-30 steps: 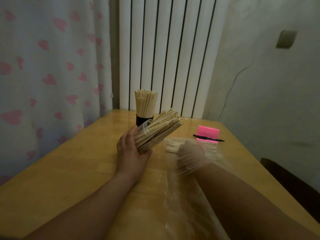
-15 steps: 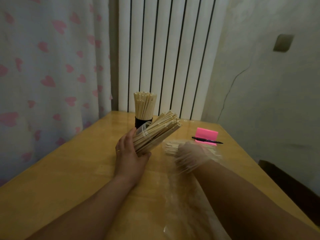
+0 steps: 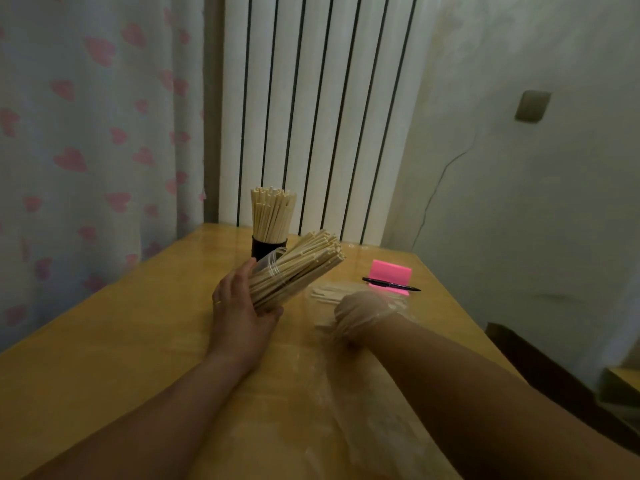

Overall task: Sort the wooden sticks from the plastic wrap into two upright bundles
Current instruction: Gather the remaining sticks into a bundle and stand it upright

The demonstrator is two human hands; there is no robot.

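Note:
My left hand [image 3: 239, 306] grips a thick bundle of wooden sticks [image 3: 298, 268] that sits in a clear cup [image 3: 272, 259] and tilts up to the right. Behind it, a second bundle [image 3: 272, 216] stands upright in a black cup [image 3: 268, 245]. My right hand [image 3: 360, 310] is inside the clear plastic wrap [image 3: 346, 393] on the table, with its fingers curled over the loose sticks [image 3: 327, 294] lying there. The wrap blurs the fingers.
A pink note holder [image 3: 389, 271] with a black pen [image 3: 391, 284] in front of it lies at the table's far right. A white radiator [image 3: 311, 116] and a heart-print curtain [image 3: 86, 150] stand behind the wooden table [image 3: 121, 341]. Dark furniture [image 3: 554, 375] is past its right edge.
My right hand has shifted slightly inside the wrap among the loose sticks. My left hand and its tilted bundle have stayed in place.

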